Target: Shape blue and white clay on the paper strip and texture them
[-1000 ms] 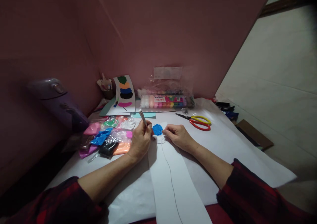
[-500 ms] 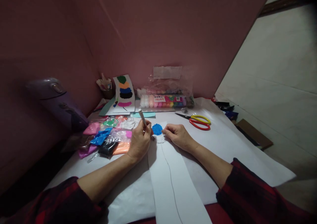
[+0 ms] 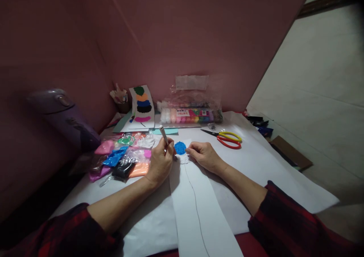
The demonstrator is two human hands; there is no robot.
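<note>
A long white paper strip (image 3: pixel 196 207) with a thin curved pencil line lies in front of me. Near its far end sits a round textured blue patch (image 3: pixel 180 148), with a ruffled white patch (image 3: pixel 183 159) just below it. My left hand (image 3: pixel 162 160) is closed round a pale pen-like tool (image 3: pixel 164 134), its lower tip close to the white patch. At the right edge of the blue patch, my right hand (image 3: pixel 205 156) has its thumb and fingertips pinched together; whatever is between them is too small to make out.
Bagged coloured clay (image 3: pixel 122 170) lies at the left, beside a purple bottle (image 3: pixel 66 115). Behind are a painted card (image 3: pixel 144 108), a cup of sticks (image 3: pixel 122 106) and a clear clay pack (image 3: pixel 190 115). Scissors (image 3: pixel 227 138) with red and yellow handles lie at the right.
</note>
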